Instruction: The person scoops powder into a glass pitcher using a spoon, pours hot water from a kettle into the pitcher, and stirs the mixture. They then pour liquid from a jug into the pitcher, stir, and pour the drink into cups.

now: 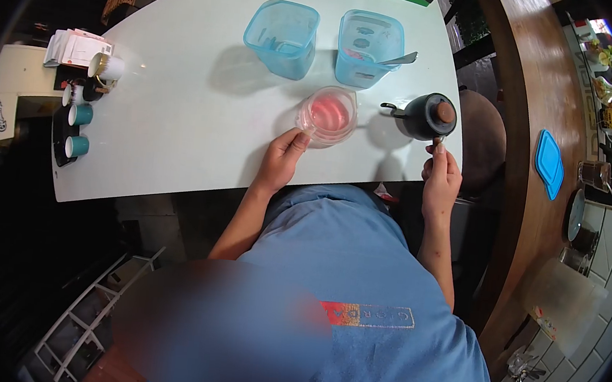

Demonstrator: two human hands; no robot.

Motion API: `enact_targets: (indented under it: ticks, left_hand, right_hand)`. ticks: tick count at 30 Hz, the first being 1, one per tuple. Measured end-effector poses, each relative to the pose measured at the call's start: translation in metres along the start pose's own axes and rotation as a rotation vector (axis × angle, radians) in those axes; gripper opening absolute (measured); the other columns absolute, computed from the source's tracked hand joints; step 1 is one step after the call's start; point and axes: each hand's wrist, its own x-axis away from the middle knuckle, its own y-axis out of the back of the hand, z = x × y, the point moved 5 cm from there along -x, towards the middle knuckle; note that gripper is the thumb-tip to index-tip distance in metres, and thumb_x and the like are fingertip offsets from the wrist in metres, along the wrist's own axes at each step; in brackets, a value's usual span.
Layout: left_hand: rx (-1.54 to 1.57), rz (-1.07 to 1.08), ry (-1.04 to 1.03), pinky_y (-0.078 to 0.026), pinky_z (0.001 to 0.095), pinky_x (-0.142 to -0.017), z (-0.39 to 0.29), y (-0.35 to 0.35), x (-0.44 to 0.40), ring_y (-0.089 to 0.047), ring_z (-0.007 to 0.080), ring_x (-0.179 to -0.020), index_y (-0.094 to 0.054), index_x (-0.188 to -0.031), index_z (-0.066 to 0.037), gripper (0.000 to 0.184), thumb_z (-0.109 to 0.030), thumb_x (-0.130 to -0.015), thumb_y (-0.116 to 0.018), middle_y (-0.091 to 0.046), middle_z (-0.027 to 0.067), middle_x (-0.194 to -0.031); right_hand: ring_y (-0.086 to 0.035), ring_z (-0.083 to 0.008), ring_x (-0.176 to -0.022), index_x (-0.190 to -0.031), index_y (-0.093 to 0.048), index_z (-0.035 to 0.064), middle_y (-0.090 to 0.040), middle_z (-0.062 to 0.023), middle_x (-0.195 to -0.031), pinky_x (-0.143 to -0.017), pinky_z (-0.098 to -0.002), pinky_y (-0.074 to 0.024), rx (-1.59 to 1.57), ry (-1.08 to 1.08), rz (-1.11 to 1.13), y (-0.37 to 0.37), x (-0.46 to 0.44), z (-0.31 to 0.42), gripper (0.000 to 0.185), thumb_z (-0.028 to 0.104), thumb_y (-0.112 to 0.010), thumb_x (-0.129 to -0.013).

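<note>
My left hand (282, 160) is closed with thumb and fingers at the near-left edge of a clear glass jug (340, 130) that has pink liquid in it. My right hand (442, 170) grips the handle of a small black kettle (423, 114) with a round wooden lid knob. The kettle's thin spout points left, toward the jug, with a gap between them. Its shadow falls on the white table to its left; I cannot tell whether its base touches the tabletop. Behind the jug stand two translucent blue containers, a left one (280, 50) and a right one (349, 70).
A spoon (403, 59) leans out of the right container. Cups (77, 145) on a black tray and a stack of papers (78, 49) sit at the left. A wooden counter (545, 81) on the right bears a blue lid (549, 165). A dark chair (481, 141) stands beyond the table's right edge.
</note>
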Motion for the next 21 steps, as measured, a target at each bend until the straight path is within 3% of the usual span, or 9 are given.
enact_targets:
  ticks: [4, 8, 21]
  left_hand:
    - [0.034, -0.026, 0.012, -0.027, 0.0216, -0.059, 0.002, 0.005, 0.0, -0.031, 0.0053, -0.064, -0.047, -0.075, -0.008, 0.034, -0.029, -0.101, -0.044, -0.037, -0.0051, -0.07]
    - [0.064, -0.025, -0.001, -0.03, 0.0208, -0.061, 0.0, 0.01, 0.001, -0.032, 0.0049, -0.068, -0.05, -0.077, -0.005, 0.034, -0.03, -0.101, -0.047, -0.038, -0.0056, -0.071]
    - [0.04, 0.033, 0.05, -0.027, 0.0219, -0.059, 0.008, 0.001, 0.003, -0.031, 0.0053, -0.064, -0.05, -0.076, -0.007, 0.034, -0.03, -0.101, -0.045, -0.037, -0.0057, -0.069]
  right_hand:
    - [-0.037, -0.0025, -0.054, -0.095, -0.062, -0.004, -0.044, 0.0048, -0.062, -0.049, -0.0202, -0.0276, 0.051, -0.019, -0.011, -0.004, -0.004, -0.019, 0.035, 0.029, -0.05, -0.098]
    - [-0.035, -0.0027, -0.054, -0.099, -0.061, -0.0027, -0.042, 0.0047, -0.062, -0.049, -0.0202, -0.0259, 0.068, -0.044, -0.008, -0.008, -0.004, -0.029, 0.034, 0.029, -0.049, -0.098]
    - [-0.043, -0.0052, -0.06, -0.102, -0.061, -0.0045, -0.05, 0.0012, -0.068, -0.055, -0.0209, -0.0357, 0.144, -0.02, 0.064, -0.011, -0.011, -0.038, 0.039, 0.032, -0.049, -0.098]
